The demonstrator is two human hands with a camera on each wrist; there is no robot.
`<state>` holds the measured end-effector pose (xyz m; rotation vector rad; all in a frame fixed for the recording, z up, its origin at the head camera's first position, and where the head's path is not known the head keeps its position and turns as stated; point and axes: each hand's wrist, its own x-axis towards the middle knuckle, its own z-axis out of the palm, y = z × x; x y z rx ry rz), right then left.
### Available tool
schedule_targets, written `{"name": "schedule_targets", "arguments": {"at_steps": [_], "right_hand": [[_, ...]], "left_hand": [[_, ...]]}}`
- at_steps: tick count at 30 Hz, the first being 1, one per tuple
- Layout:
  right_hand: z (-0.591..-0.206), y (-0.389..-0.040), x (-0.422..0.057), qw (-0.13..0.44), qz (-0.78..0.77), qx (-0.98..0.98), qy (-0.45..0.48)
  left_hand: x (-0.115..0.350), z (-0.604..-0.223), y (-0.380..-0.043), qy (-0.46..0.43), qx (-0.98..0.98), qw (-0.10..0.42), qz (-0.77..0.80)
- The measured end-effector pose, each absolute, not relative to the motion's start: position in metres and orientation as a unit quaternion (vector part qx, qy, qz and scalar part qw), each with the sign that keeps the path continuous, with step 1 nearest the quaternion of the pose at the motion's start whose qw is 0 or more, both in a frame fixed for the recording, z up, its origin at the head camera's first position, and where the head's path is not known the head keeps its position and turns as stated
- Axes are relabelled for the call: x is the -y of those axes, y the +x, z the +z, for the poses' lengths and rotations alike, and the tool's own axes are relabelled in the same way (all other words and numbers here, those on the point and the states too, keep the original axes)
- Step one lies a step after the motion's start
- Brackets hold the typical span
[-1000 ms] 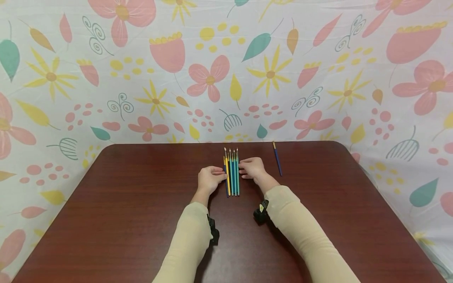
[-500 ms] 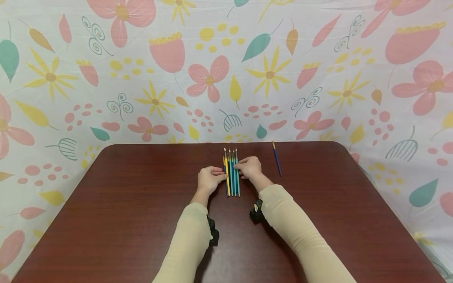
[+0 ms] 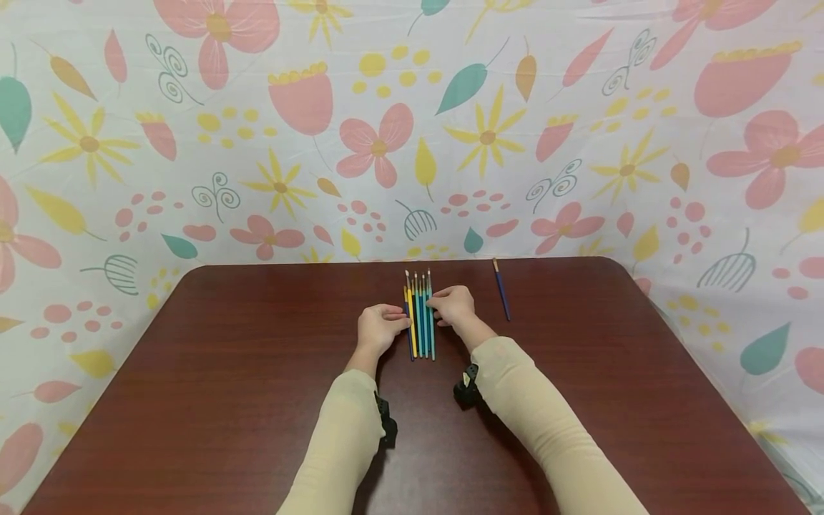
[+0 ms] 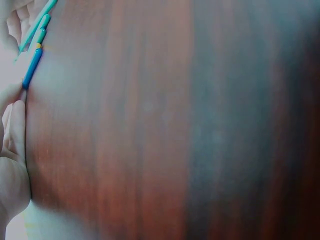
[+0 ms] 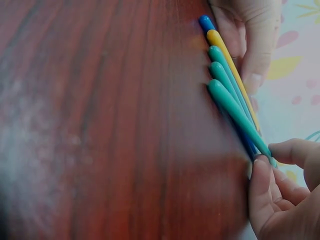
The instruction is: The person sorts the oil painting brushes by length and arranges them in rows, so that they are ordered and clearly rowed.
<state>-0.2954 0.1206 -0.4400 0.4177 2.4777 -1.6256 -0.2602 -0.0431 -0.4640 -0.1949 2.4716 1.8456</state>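
Note:
Several paintbrushes lie side by side near the back middle of the table, bristles pointing away. On the row's left edge are a dark blue paintbrush [image 3: 410, 345] and a yellow paintbrush [image 3: 413, 336]; teal ones fill the right part. My left hand [image 3: 378, 330] rests at the left edge, fingertips against the dark blue brush, fingers extended. With thumb and fingers my right hand [image 3: 454, 306] pinches the outermost teal paintbrush [image 5: 232, 105] along its upper handle. That brush slants across a blue handle [image 5: 244, 137] in the right wrist view. Part of my left hand is cut off in the left wrist view.
One separate dark blue paintbrush [image 3: 502, 292] lies to the right, near the table's back edge. Behind the dark wooden table [image 3: 257, 386] hangs a floral cloth [image 3: 399, 129]. Each sleeve carries a black wrist device [image 3: 466, 386].
My right hand has moved left from beside the row and taken hold of the outermost teal paintbrush, whose upper end shifted slightly left. My left hand has stayed in place.

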Motion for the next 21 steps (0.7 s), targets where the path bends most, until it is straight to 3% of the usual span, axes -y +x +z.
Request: {"name": "schedule_targets", "arguments": {"at_steps": [21], "right_hand": [[-0.431,-0.284,-0.128,0.092,-0.591,-0.793,0.112]], "left_hand": [[0.044,-0.463,-0.260,-0.063,-0.797,0.028,0.600]]}}
